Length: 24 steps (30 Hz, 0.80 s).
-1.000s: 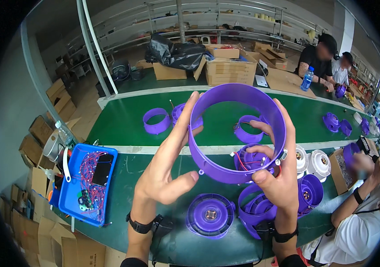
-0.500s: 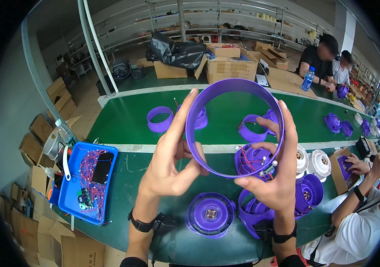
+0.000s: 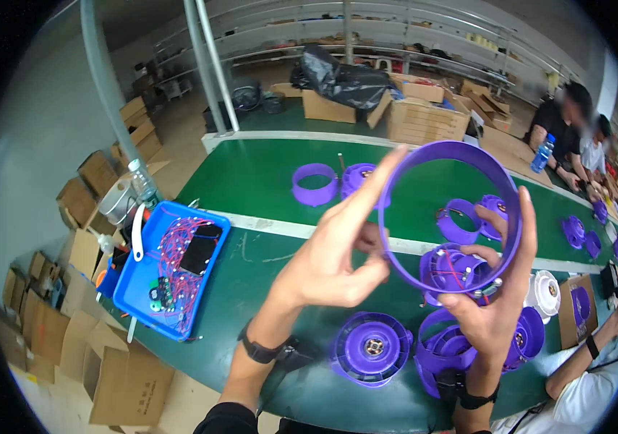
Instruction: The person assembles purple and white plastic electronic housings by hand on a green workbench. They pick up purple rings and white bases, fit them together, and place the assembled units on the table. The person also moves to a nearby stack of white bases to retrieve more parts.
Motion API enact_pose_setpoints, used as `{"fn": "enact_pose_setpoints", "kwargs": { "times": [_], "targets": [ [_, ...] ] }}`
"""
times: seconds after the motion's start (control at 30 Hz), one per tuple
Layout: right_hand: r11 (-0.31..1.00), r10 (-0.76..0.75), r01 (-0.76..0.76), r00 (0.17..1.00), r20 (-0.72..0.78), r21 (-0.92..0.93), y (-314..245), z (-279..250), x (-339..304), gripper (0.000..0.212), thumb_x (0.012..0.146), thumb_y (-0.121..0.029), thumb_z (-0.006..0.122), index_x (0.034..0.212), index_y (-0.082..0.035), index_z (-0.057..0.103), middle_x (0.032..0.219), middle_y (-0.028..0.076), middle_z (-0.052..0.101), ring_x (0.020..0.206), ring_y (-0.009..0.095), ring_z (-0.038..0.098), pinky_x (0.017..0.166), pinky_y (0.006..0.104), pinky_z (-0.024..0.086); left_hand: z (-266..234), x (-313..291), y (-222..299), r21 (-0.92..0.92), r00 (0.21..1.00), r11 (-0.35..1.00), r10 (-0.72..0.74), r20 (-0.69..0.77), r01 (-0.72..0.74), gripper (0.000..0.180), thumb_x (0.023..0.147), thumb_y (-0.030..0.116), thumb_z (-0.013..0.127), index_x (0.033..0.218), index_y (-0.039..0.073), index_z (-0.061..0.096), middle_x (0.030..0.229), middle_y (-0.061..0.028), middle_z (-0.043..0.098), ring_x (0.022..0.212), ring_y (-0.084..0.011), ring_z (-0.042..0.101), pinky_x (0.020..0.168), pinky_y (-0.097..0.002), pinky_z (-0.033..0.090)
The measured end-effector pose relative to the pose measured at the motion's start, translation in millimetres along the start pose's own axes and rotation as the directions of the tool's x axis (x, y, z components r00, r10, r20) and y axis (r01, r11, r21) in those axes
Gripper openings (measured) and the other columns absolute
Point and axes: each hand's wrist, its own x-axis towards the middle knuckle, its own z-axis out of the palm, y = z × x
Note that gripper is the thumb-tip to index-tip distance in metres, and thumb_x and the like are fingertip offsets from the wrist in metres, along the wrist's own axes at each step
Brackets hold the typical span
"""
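Observation:
A plain purple plastic ring [image 3: 461,150] is held up above the bench, tilted so I look through its opening. My left hand [image 3: 330,260] grips its left side, index finger stretched along the rim and thumb low beside it. On the right side, my right hand [image 3: 489,311] holds it with fingers and thumb spread around the band. Below lies a round purple motor housing [image 3: 372,349] with a metal centre. Another purple housing [image 3: 435,369] sits by my right wrist, partly hidden. Behind the ring is a purple housing with red wires [image 3: 453,267].
A blue tray [image 3: 124,286] of red wires, black parts and a green circuit board stands left. Purple rings [image 3: 314,185] and housings lie on the far green bench [image 3: 251,166]. White round parts [image 3: 542,295] and a co-worker's arm [image 3: 580,358] are at right.
The whole view has swung left, so the bench, tray and hands appear farther right. The ring stays between both hands, at about the same height.

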Motion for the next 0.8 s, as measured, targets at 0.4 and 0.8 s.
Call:
{"fn": "enact_pose_setpoints", "kwargs": {
  "times": [0.4,0.8],
  "targets": [
    [0.999,0.031,-0.030,0.999,-0.035,0.036,-1.4,-0.9,3.2,0.134,0.053,-0.048,0.095,0.156,0.000,0.023,0.155,0.018,0.031,0.124,0.030,0.053,0.081,0.0342,0.055,-0.9,0.8,-8.9,0.003,0.999,1.000,0.010,0.044,-0.010,0.099,0.069,-0.015,0.042,0.160,0.007,0.011,0.153,-0.0166,0.037,0.070,-0.0137,0.066,0.061,-0.0265,0.055],
    [0.997,0.032,-0.030,0.999,-0.015,0.075,-1.7,-3.5,5.1,0.131,0.053,-0.039,0.096,0.156,-0.001,0.025,0.151,0.016,0.034,0.123,0.030,0.053,0.081,0.0329,0.056,-2.2,-0.7,-3.4,-0.014,0.998,1.000,-0.012,0.069,0.013,0.100,0.068,-0.013,0.045,0.160,0.006,0.011,0.148,-0.0202,0.041,0.069,-0.0171,0.069,0.063,-0.0286,0.057]
  ]
}}
